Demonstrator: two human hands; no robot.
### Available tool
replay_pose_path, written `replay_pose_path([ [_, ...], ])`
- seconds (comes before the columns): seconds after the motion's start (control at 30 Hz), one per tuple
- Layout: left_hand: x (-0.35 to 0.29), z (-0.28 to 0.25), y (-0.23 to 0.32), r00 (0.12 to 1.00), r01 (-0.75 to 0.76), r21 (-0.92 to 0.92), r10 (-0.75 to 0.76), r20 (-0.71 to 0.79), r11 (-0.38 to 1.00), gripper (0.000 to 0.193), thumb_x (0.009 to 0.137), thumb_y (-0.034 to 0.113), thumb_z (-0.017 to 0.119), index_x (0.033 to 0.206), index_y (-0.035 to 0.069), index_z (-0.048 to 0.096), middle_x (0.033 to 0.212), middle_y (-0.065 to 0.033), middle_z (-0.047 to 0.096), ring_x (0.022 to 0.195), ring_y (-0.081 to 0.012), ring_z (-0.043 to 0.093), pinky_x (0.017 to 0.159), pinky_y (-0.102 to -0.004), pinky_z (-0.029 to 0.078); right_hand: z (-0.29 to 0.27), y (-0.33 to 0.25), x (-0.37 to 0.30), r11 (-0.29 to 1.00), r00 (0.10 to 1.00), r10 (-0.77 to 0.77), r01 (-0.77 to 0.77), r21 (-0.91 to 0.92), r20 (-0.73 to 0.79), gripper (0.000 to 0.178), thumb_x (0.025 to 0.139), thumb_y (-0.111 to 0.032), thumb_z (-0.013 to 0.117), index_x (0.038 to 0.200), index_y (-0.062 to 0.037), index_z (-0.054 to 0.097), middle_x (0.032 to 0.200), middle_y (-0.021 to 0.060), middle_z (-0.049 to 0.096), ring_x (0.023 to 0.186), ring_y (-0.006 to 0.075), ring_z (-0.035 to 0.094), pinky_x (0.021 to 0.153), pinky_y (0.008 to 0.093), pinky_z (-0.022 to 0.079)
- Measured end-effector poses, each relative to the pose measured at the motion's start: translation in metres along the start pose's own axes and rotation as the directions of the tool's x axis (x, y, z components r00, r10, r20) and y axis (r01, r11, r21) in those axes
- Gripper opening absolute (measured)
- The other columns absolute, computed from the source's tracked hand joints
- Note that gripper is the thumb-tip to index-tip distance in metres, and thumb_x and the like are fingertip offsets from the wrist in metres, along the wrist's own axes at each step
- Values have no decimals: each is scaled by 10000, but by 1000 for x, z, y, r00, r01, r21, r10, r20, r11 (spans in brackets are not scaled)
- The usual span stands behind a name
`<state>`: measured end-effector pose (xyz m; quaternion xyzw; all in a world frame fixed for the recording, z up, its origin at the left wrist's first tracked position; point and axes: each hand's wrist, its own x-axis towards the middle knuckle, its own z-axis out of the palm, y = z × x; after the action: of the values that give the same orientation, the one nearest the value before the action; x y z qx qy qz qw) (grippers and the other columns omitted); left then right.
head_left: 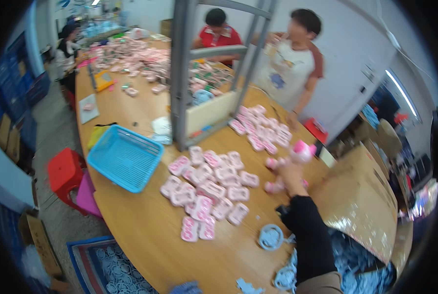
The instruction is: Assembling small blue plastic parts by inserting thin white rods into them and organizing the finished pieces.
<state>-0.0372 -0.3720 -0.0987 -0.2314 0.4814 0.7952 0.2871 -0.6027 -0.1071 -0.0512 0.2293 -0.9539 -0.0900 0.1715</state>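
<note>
Before me, a curved-edged wooden worktop [145, 220] carries loosely grouped pink pieces [211, 190] mid-surface, a bright-blue plastic basket [123, 157] to my left, a standing grey metal frame [181, 73], a far pale-pink heap [135, 56], and a light-blue ring-shaped piece [269, 238] nearer me.

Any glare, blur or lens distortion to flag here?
Head view: black fisheye border fills the corners; tube lamp at right blown out white; bright glints on the large cardboard box; right hand at the pink toy looks soft, short on fine detail.
</note>
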Motion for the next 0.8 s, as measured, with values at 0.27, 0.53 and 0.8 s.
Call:
replay_pose_path([
  [0.27, 5, -41, -14, 939, -299, 226, 243, 243, 927, 296, 967, 260, 508, 1181, 60, 547, 930, -93, 632, 760, -184, 628, 674, -313, 545, -51, -11, 3, 645, 768, 436, -631, 431, 470, 518, 650, -345, 777, 1025, -21, 626, 946, 153, 684, 889, 299, 667, 783, 399, 512],
  [0.53, -32, -28, 30, 984, 7, 55, -16, 176, 998, 363, 951, 331, 542, 1183, 53, 558, 883, -70, 644, 729, -153, 640, 654, -306, 539, -43, -28, -21, 890, 947, 286, -320, 326, 147, 569, 629, -337, 756, 1069, -6, 609, 955, 206, 676, 908, 368, 657, 812, 435, 514],
  [0.8, -22, -15, -50, 985, 25, -324, 33, 171, 946, 311, 955, 263, 516, 1196, 66, 530, 863, -69, 641, 705, -181, 641, 638, -307, 537, -313, -132, -51, 911, 985, 78, -134, 389, 157, 604, 609, -284, 720, 1127, -11, 571, 962, 223, 667, 909, 401, 640, 794, 440, 511],
])
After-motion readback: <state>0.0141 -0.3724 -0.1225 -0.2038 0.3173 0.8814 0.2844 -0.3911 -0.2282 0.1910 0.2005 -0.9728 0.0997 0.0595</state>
